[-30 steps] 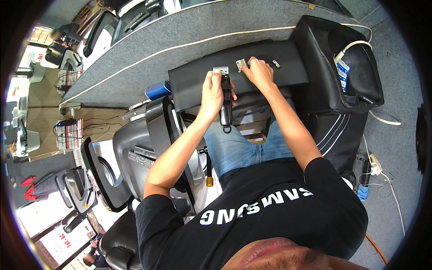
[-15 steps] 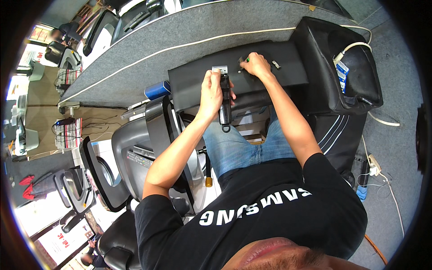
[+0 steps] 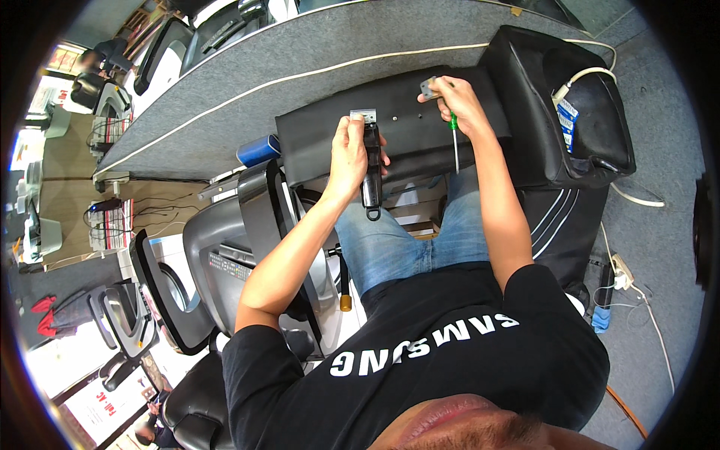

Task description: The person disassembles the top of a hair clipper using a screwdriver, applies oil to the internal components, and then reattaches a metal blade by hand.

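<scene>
My left hand is closed around a black hair clipper, its metal blade end pointing away from me and a hanging loop at the near end. My thumb and fingers sit close to the blade. On the right, my right hand pinches a small flat metal clipper blade part at the fingertips. The same hand keeps a green-handled screwdriver in its palm, shaft pointing back toward me. Between the hands, a small screw and a dark speck lie on the black padded bench.
A blue container stands at the bench's left end. To the right is a black padded seat with a white cable and blue-white packets. A black salon chair bearing a remote control stands at my left.
My right hand has moved right, lifting a metal blade part off the bench; the screwdriver shaft now shows. The metal piece lying further right is no longer visible. My left hand keeps the clipper.
</scene>
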Available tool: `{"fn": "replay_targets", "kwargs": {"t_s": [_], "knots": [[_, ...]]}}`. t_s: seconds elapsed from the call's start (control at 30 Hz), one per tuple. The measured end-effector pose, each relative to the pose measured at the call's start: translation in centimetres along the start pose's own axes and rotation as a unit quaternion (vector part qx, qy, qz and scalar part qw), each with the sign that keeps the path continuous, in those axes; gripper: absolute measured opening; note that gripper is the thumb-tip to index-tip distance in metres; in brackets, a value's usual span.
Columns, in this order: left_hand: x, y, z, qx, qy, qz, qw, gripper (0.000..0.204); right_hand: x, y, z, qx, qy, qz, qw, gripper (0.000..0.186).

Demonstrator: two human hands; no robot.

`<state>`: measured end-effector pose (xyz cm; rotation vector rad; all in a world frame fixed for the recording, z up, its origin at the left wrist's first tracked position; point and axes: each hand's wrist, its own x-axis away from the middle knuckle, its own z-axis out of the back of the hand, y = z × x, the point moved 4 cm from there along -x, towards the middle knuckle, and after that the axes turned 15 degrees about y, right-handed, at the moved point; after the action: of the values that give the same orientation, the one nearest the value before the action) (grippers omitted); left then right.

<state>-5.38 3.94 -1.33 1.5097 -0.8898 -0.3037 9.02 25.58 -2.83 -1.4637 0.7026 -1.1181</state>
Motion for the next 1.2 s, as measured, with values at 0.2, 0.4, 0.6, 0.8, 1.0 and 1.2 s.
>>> {"fn": "replay_targets", "kwargs": {"t_s": [0.2,0.4,0.6,0.8,1.0,1.2], "knots": [[0.4,-0.1,-0.4,-0.002,-0.008,0.011,1.000,0.039,2.9,1.9,2.2,-0.197,-0.049,-0.087,0.975,0.011],[0.6,0.0,-0.5,-0.009,-0.010,0.008,1.000,0.039,5.6,3.3,1.3,-0.165,-0.073,-0.105,0.978,0.023],[0.6,-0.2,-0.3,-0.004,-0.007,0.001,1.000,0.040,8.3,0.8,-0.9,-0.145,-0.091,-0.084,0.982,0.017],[0.4,-0.4,-0.4,-0.024,-0.015,-0.022,0.999,0.036,9.5,-1.2,-1.2,-0.138,-0.093,-0.014,0.986,0.026],[0.7,-0.2,-0.7,-0.048,-0.026,-0.045,0.997,0.031,10.2,-1.4,-1.4,-0.188,-0.144,-0.026,0.971,0.038],[0.7,-0.1,-0.8,-0.048,-0.029,-0.048,0.997,0.032,9.1,1.7,-1.9,-0.356,-0.149,-0.123,0.914,0.016]]}}
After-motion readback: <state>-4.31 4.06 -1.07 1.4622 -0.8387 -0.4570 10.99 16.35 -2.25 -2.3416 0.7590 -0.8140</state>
